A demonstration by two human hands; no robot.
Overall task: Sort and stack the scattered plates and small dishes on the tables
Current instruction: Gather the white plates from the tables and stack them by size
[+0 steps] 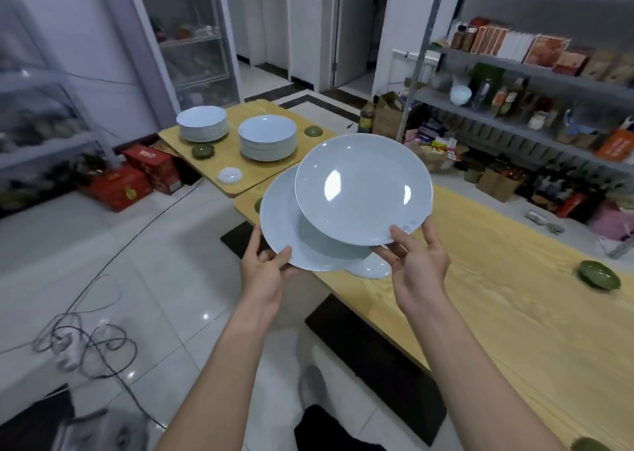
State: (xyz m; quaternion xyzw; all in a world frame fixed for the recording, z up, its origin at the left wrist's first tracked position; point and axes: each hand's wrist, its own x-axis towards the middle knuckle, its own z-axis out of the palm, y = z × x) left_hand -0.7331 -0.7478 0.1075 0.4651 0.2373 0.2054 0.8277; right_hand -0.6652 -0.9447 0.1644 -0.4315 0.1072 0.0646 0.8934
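Two plates hover over the end of the near desk [497, 296]: the lower plate [281, 224], its rim pinched by my left hand [267, 265], and the upper plate [363, 189], tilted and overlapping it, pinched at the rim by my right hand [415, 261]. Beyond, two plate stacks [202, 124] [267, 138] stand on the far desk [233, 162].

We're likely in a restaurant back room: metal shelving [535, 70] packed with boxed goods [494, 40] and bottles [463, 37], glass-door fridge [192, 38], plate stacks [267, 138] on wooden tables [497, 296], tiled floor [164, 244]
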